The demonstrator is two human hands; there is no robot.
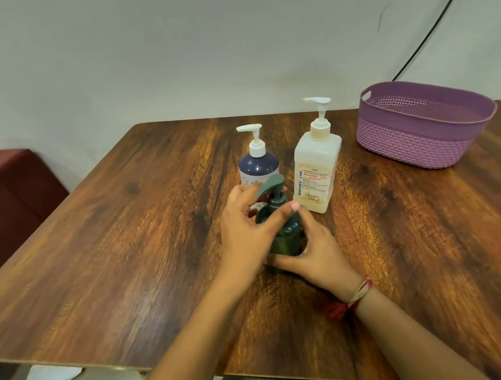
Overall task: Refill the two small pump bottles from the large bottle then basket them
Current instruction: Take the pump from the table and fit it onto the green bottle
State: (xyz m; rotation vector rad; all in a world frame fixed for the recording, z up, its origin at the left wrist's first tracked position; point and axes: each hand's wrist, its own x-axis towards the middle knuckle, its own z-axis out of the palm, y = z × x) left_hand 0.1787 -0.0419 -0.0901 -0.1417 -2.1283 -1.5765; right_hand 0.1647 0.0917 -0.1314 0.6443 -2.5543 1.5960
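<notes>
Purple basket (420, 140), green bottle (283, 236), navy bottle (259, 166).

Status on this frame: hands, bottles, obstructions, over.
Left hand grips green pump bottle at the collar, right hand holds its body. Pump on; blue bottle, large bottle capped behind it. Nothing between them and basket.

Likely a home or café corner: wood-grain table (117, 244), maroon cushioned seat (6, 194), bare pale wall (193, 39).

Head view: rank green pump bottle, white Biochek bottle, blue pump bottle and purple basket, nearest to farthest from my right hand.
1. Green pump bottle, held in the right hand.
2. White Biochek bottle, just behind.
3. Blue pump bottle, back left.
4. Purple basket, far right.
</notes>
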